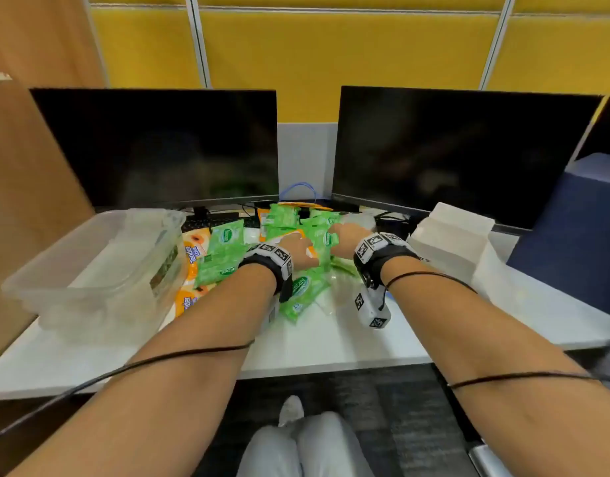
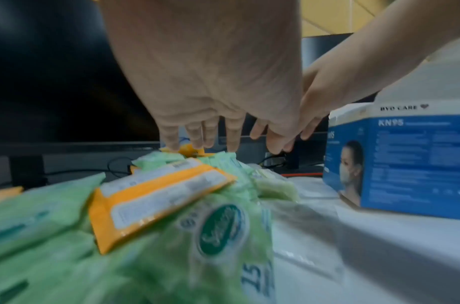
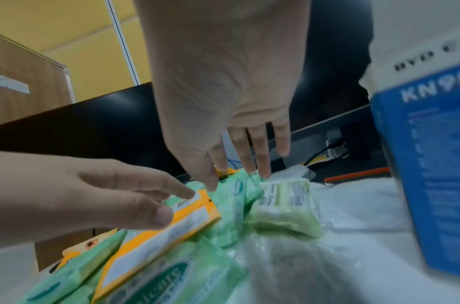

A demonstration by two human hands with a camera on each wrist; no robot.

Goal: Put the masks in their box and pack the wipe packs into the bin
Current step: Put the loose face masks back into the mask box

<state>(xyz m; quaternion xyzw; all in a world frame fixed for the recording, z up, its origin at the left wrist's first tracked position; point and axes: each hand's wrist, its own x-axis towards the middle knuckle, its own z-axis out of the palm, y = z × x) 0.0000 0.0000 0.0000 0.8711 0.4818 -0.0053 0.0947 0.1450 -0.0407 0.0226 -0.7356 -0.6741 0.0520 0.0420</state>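
Over the heap of green wipe packs (image 1: 224, 253), left hand (image 1: 298, 247) and right hand (image 1: 344, 235) hover with fingers spread, gripping nothing, beside the KN95 mask box (image 2: 410, 160).

The wipe packs (image 1: 224, 256) were of glossy, crinkled plastic film. The bin (image 1: 90, 270) was clear smooth plastic, the mask box (image 2: 410, 160) printed cardboard, the desk (image 1: 331, 342) smooth and matt.
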